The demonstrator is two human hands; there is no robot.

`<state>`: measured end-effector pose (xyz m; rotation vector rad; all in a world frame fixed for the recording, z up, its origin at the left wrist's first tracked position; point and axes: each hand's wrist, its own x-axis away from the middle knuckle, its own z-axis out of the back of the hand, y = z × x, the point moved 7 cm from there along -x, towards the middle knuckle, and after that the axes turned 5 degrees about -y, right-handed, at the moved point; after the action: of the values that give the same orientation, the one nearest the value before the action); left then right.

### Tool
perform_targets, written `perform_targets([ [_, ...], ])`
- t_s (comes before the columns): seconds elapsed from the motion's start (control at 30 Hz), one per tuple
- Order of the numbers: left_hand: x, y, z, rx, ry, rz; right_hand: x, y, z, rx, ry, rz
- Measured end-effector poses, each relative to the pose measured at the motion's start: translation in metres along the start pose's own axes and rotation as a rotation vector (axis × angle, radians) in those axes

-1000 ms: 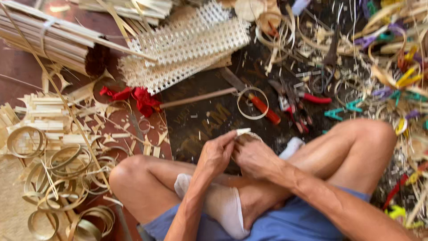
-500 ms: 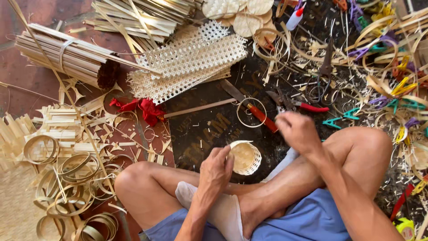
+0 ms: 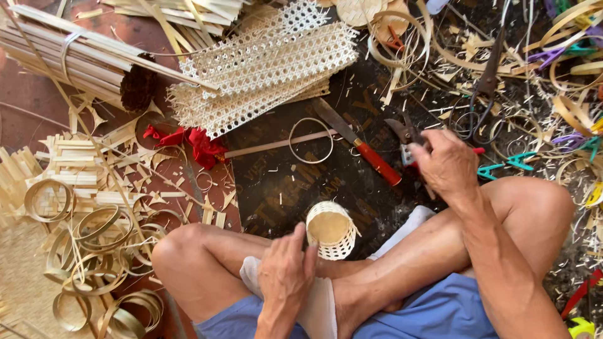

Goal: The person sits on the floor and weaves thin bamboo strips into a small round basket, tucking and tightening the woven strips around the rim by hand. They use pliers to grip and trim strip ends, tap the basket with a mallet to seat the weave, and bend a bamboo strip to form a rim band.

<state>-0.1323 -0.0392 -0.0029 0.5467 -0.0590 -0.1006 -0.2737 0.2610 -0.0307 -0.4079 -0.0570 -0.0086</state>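
I sit cross-legged on the floor. My left hand (image 3: 286, 271) rests by my shin, its fingers closed on the side of a small round woven basket (image 3: 331, 230) whose open mouth faces up. My right hand (image 3: 443, 164) is stretched forward over my right knee and closes around a pair of pruning shears (image 3: 404, 133) with dark blades and red handles that lie on the dark mat (image 3: 282, 182).
A red-handled knife (image 3: 363, 149), a thin bamboo ring (image 3: 311, 140) and a long stick lie ahead. Beyond are woven cane sheets (image 3: 270, 66), a tied bundle of bamboo strips (image 3: 69, 56), red cloth (image 3: 188, 141), black scissors (image 3: 482, 94). Bamboo hoops (image 3: 81, 251) and offcuts crowd the left.
Both hands were together at my lap on the small basket. My right hand has let go and reached forward right to the shears. The left hand stays on the basket.
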Motion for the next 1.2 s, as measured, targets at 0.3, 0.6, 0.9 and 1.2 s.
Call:
perform_targets([
  [0.3, -0.031, -0.003, -0.025, -0.025, -0.025, 0.011, -0.001, 0.042, -0.006, 0.185, -0.057, -0.129],
  [0.6, -0.026, -0.008, 0.009, 0.276, 0.111, -0.005, -0.012, 0.072, 0.004, 0.267, -0.056, -0.228],
  [0.9, 0.047, -0.097, 0.09, 0.396, 0.45, 0.263, -0.035, -0.036, -0.044, 0.114, -0.003, 0.218],
  [1.2, 0.057, -0.056, 0.076, 0.275, 0.553, 0.041, -0.077, -0.066, -0.126, 0.471, -0.41, 0.233],
])
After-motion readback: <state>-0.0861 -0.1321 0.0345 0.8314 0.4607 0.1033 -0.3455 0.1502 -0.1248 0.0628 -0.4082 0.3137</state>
